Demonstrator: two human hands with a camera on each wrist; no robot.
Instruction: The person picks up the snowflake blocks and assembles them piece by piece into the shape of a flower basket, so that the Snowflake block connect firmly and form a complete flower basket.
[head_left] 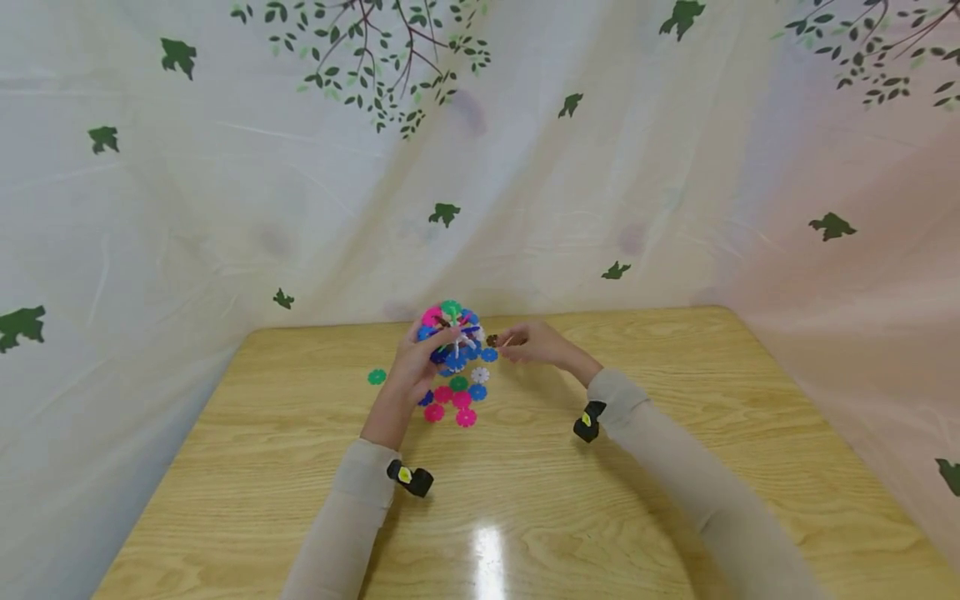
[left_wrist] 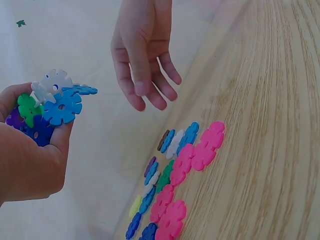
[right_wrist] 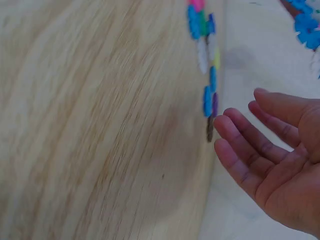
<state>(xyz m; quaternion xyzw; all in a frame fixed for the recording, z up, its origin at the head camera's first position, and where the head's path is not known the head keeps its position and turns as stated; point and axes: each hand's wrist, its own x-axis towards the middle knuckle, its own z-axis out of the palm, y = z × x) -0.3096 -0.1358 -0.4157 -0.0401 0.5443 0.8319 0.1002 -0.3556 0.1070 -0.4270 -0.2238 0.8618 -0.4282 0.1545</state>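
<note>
My left hand (head_left: pixel 408 371) grips a rounded cluster of interlocking flower-shaped discs (head_left: pixel 455 361) in blue, green, pink, white and purple. In the left wrist view, light blue and white discs (left_wrist: pixel 62 107) stick out past the fingers, and part of the cluster is hidden by the hand. To its right, my right hand (head_left: pixel 542 344) hovers with its fingers loosely bent and nothing between them, as the right wrist view shows of the palm (right_wrist: pixel 280 170). A brown disc (head_left: pixel 492 340) lies just beyond its fingertips on the table.
Loose flower discs lie flat below the cluster: several pink ones (head_left: pixel 461 399), a white one (head_left: pixel 480 375), blue and green ones. A single green disc (head_left: pixel 377 377) sits left of my left hand. Behind the wooden table (head_left: pixel 675 417) hangs a pale leaf-printed cloth (head_left: pixel 337 217).
</note>
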